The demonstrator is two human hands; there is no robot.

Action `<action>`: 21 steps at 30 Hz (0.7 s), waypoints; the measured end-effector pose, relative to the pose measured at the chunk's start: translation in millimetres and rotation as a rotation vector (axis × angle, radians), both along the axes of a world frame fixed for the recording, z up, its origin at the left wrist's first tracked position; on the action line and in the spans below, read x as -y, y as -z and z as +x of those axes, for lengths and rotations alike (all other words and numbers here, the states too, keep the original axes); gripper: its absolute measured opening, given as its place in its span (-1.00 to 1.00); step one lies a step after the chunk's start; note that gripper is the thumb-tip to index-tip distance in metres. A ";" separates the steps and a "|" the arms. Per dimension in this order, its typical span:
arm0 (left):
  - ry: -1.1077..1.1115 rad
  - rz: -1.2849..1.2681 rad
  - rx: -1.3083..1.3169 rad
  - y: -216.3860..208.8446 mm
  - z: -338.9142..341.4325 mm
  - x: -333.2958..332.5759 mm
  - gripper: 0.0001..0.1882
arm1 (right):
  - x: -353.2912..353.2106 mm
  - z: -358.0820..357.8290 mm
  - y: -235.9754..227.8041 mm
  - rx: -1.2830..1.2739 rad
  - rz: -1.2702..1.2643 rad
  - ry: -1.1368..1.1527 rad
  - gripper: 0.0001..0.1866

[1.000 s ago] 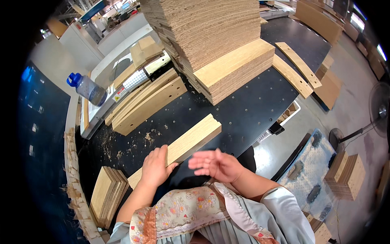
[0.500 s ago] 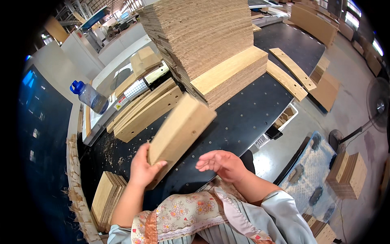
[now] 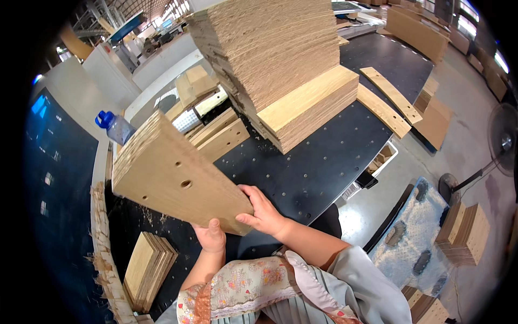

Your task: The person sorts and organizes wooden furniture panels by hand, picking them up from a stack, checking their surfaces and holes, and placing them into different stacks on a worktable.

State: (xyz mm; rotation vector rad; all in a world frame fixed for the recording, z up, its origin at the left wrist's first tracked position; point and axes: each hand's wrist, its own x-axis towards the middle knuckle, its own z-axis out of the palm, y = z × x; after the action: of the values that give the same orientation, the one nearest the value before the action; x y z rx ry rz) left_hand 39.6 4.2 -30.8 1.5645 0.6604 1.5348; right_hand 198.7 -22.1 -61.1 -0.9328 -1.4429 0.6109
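Both my hands grip a thick stack of wooden boards (image 3: 172, 173), tilted up with its far end toward the upper left. Three holes show in its broad face, and the end looks layered and rough. My left hand (image 3: 211, 237) is closed on the near lower edge, thumb on the face; its other fingers are hidden behind. Wrapped round the near end is my right hand (image 3: 264, 213), its thumb on the face. Beyond them stands a tall stack of boards (image 3: 270, 54), with a lower step of boards (image 3: 313, 102) on its near side.
The black table (image 3: 302, 173) has small round studs. Another board stack (image 3: 143, 270) lies at its left. Two loose boards (image 3: 391, 94) rest at the right edge. A blue-capped bottle (image 3: 116, 127) stands far left. Right, on the floor, are a fan (image 3: 502, 143) and more stacked boards (image 3: 464, 232).
The stack of boards has swung left and tipped up, turning its holed face toward me. My right hand, free before, has taken hold of the near end. My left hand has shifted right.
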 end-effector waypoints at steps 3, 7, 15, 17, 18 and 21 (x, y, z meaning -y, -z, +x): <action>-0.003 -0.004 -0.017 4.4 0.5 4.3 -0.14 | 1.6 3.0 0.7 -0.024 -0.018 -0.021 -0.13; -0.020 0.038 -0.107 -4.3 -3.9 1.2 -0.17 | -3.7 6.2 6.5 -0.125 -0.076 -0.179 -0.13; 0.044 -0.175 0.083 -32.6 43.4 -5.2 -0.25 | 16.7 32.0 -14.7 -0.202 -0.308 -0.095 -0.24; 0.094 -0.206 0.115 -34.1 53.3 -5.5 -0.27 | 24.4 40.7 -22.8 -0.156 -0.345 -0.028 -0.26; 0.137 -0.225 0.139 -41.3 62.2 -1.6 -0.27 | 27.1 45.9 -20.4 -0.101 -0.311 0.039 -0.28; 0.220 -0.263 0.158 -44.7 86.4 4.3 -0.26 | 43.8 66.3 -20.9 -0.071 -0.375 0.127 -0.29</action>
State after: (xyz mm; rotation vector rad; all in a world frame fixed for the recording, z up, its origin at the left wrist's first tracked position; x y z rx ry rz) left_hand 126.0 -0.1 13.9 1.2604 0.5566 1.3326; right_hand 265.0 -65.9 -40.1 -1.2719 -1.2163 0.8276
